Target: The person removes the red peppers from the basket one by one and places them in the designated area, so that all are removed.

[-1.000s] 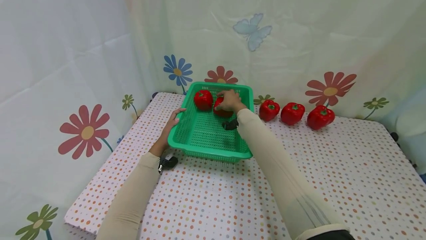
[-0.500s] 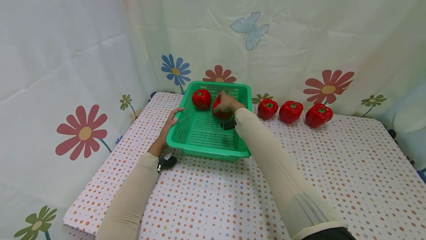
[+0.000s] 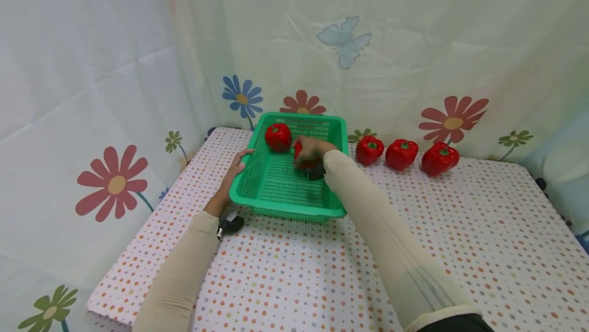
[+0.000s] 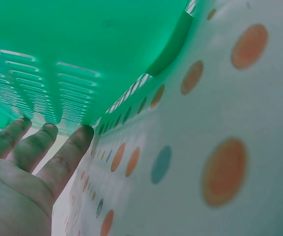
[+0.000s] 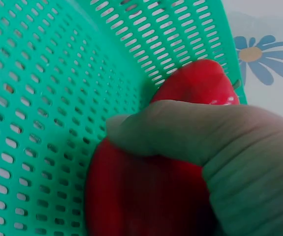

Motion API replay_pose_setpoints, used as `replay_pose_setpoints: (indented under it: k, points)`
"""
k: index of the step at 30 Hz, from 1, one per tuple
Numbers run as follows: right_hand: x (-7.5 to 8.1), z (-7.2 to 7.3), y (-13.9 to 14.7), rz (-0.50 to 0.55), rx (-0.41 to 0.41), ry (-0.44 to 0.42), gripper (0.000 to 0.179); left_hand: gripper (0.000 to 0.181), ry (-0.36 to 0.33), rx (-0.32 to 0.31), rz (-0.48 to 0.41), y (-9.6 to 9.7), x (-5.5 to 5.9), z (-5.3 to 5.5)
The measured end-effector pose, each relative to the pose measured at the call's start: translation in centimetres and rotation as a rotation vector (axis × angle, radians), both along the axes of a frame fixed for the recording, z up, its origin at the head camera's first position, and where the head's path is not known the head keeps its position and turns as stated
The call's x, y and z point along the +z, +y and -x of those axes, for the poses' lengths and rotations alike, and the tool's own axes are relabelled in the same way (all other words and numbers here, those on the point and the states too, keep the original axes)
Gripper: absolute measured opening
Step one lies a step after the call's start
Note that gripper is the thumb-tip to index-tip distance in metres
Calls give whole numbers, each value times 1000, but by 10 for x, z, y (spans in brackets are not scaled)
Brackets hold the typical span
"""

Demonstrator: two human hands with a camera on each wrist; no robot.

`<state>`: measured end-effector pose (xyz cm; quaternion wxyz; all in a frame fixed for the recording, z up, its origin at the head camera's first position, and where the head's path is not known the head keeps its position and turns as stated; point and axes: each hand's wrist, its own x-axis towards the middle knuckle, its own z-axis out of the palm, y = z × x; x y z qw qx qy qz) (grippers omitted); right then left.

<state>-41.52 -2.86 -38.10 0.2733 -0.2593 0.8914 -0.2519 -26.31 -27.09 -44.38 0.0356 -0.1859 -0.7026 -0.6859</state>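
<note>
Inside the green plastic basket [image 3: 287, 209], my right hand [image 3: 314, 149] holds a red bell pepper [image 5: 126, 191] low over the perforated floor. Its thumb [image 5: 166, 129] lies across the pepper in the right wrist view, while the other fingers are hidden there. A second red bell pepper [image 3: 278, 137] sits in the basket's far left corner, just left of the held one. At the basket's left side is my left hand [image 3: 231, 174]. In the left wrist view, its straight fingers [image 4: 68, 153] touch the slotted outer wall.
Three more red bell peppers [image 3: 402, 154] stand in a row on the dotted tablecloth [image 3: 483, 229], right of the basket. Behind the table hangs a flowered curtain [image 3: 391, 66], and it also covers the left side.
My right hand has turned and come slightly nearer over the pepper, its fingers now lower around it. The left hand, the basket and the other peppers keep their places; the view shifted slightly.
</note>
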Motion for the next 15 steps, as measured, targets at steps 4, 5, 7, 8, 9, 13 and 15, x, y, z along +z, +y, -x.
replay_pose_setpoints:
  k: [4, 5, 7, 8, 9, 13, 15]
  points:
    - [0, -1, -2, -14, 50, 42, 62, 55, 7, 13, -3, -1, -1, -1]
    - [0, -1, -3, -15, 61, 48, 62, 55, 7, 19, -4, -1, -1, 0]
    - [1, -2, -4, -11, 72, 53, 60, 55, 8, 27, -2, -2, -4, 1]
    - [1, -2, -4, -5, 76, 59, 59, 55, 7, 30, -1, -2, -4, 2]
    - [1, -2, -4, 8, 80, 63, 57, 56, 9, 31, -1, -2, -5, 2]
    - [3, -4, -3, 70, 107, 98, 51, 58, 0, 32, 0, 1, -4, 2]
    - [5, -7, -4, 116, 130, 107, 49, 58, -7, 31, -1, 0, -6, 5]
